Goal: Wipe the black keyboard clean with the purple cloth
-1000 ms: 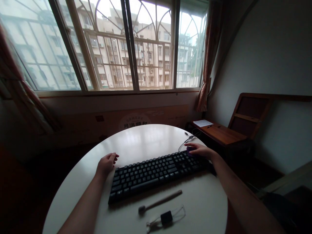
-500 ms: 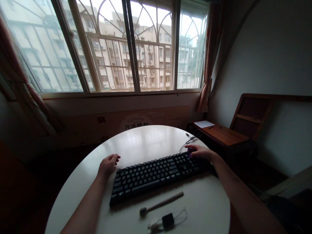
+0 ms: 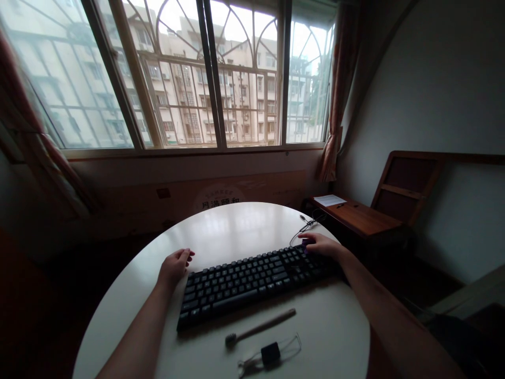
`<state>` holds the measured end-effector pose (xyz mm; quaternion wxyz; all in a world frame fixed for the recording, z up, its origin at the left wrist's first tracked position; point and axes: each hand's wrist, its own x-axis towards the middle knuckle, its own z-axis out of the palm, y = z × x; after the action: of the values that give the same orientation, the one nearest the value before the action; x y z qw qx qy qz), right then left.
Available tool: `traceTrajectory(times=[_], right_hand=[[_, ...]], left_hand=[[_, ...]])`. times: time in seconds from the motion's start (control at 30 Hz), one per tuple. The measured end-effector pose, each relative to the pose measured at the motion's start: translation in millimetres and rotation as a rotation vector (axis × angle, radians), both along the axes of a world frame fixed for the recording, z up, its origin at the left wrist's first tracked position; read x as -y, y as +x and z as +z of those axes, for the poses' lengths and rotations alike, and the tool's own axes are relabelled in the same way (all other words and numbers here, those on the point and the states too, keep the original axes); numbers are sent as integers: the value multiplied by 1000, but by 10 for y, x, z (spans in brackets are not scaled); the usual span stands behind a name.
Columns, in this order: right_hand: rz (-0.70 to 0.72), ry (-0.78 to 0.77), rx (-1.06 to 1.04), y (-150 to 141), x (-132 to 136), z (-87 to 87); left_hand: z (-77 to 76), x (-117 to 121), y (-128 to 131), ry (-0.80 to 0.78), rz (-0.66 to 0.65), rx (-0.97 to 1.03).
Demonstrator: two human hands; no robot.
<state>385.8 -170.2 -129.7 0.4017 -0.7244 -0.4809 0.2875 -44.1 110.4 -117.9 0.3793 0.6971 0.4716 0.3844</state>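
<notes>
A black keyboard (image 3: 252, 281) lies slantwise on a round white table (image 3: 232, 226). My left hand (image 3: 172, 267) rests on the table at the keyboard's left far corner, fingers loosely curled and apart, nothing in them. My right hand (image 3: 321, 246) lies over the keyboard's right far corner, fingers closed on a small purple thing (image 3: 305, 247) that is mostly hidden. The keyboard's cable (image 3: 303, 227) runs off behind that hand.
In front of the keyboard lie a small brush with a wooden handle (image 3: 260, 327) and a wire tool with a black grip (image 3: 270, 355). A wooden desk (image 3: 357, 216) with a paper stands right of the table. A barred window fills the far wall.
Both hands stay where they were. The purple thing shows less under my right fingers than a second ago. The view has shifted slightly.
</notes>
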Motion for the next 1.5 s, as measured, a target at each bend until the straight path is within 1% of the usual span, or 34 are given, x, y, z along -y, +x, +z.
traceTrajectory(times=[0.1,0.17,0.33,0.5,0.63,0.73,0.8,0.93,1.03,1.2,1.3,1.5], right_hand=[[-16,12,35,38,-32,-38],[-2,19,24,58,-38,-51],[59,26,-94,80,16,-35],[72,5,-164,82,65,2],[83,17,-311,69,109,20],[123,44,-465,61,156,31],[141,54,-523,56,179,38],[105,55,-510,58,159,29],[67,49,-472,88,95,-18],[34,98,-337,138,31,-96],[65,92,-333,134,79,-74],[220,82,-473,169,242,14]], left_hand=[[-15,-22,-4,8,-4,-3],[-28,-34,-5,10,-4,-1],[-32,-22,-2,10,-4,23],[12,29,6,6,-5,24],[14,25,8,1,-6,29],[-12,-4,2,2,-12,32],[-28,-20,-1,-2,-13,33],[-27,-18,-2,4,-10,21],[-6,5,2,13,-9,6],[8,21,3,-1,-4,9],[8,19,1,-2,-7,11],[3,-6,-4,22,-14,-13]])
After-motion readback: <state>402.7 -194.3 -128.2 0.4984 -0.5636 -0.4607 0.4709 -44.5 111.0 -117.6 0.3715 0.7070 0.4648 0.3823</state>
